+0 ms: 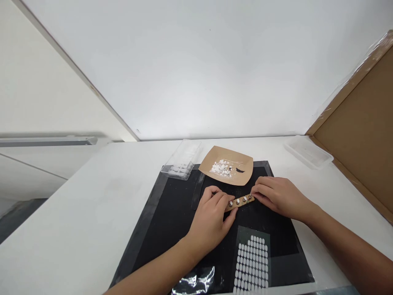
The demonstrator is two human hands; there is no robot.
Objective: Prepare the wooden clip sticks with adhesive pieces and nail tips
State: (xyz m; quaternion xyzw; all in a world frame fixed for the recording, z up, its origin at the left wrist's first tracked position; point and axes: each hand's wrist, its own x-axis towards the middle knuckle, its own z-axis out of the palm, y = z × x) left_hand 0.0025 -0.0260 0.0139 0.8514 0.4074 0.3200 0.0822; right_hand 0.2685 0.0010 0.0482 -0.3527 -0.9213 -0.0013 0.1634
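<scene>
My left hand [215,213] is closed on the left part of a narrow tan strip [241,201], which lies slanted over the black mat [181,213]. Several small metallic round pieces topped with white ovals sit in a row along the strip. At its right end, the fingertips of my right hand [276,196] are pinched together; whatever they hold is too small to make out. Near the mat's front lies a clear sheet of white oval stickers [251,262], with some gone from its upper left.
Behind the strip, a brown paper tray [211,157] holds white scraps and a dark sliver. A clear compartment box [184,157] stands to its left. On the right are a translucent lid-like tray [308,152] and a cardboard panel [359,119]. Shiny clear plastic [196,280] lies in front.
</scene>
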